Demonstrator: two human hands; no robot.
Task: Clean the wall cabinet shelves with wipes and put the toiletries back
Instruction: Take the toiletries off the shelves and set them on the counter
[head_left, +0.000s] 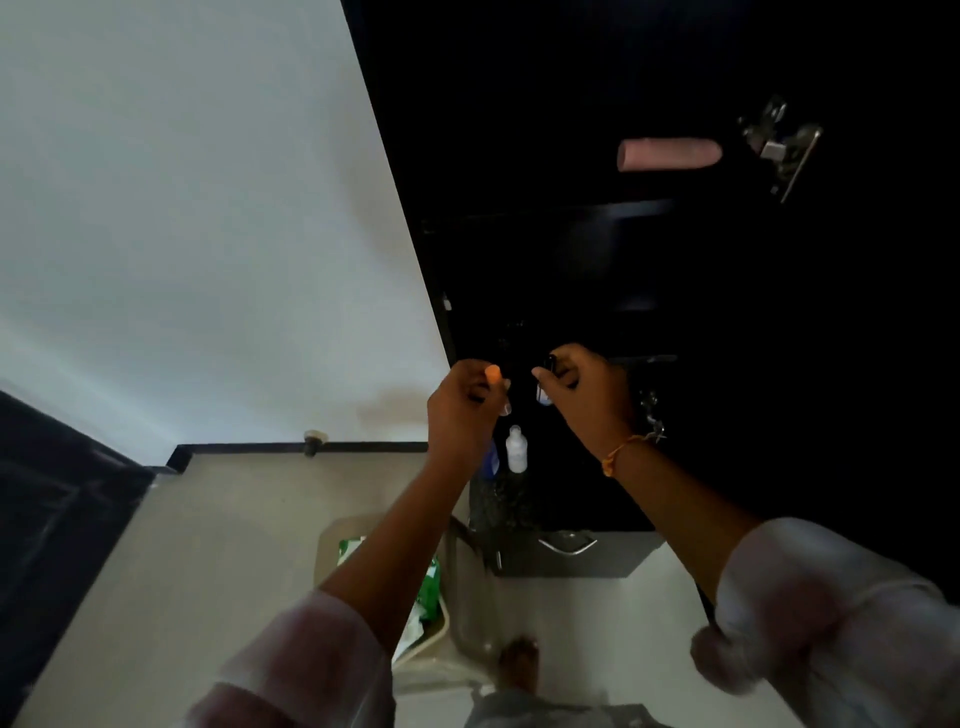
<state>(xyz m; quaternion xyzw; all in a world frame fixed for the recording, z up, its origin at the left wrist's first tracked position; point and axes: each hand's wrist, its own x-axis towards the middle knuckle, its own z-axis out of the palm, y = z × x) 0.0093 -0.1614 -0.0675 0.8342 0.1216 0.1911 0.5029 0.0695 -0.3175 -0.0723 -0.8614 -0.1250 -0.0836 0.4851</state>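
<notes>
Both hands are raised at the lower left corner of the dark wall cabinet (597, 249). My left hand (465, 402) grips a small clear bottle with an orange cap (493, 373). My right hand (587, 387) grips a small dark-capped bottle (546, 382) close beside it. A pink tube (670, 154) lies on an upper shelf inside the cabinet. Below the hands a white bottle (516, 448) and a blue container (491, 460) stand on the dark speckled counter (498, 512). A green wipes pack (430, 579) sits in a beige tub under my left forearm.
The open cabinet door's metal hinge (779, 143) shows at upper right. A white wall (208, 234) fills the left. A beige tub (343, 535) stands on the pale floor. A drawer handle (569, 545) is below the counter. A dark door (57, 509) is at far left.
</notes>
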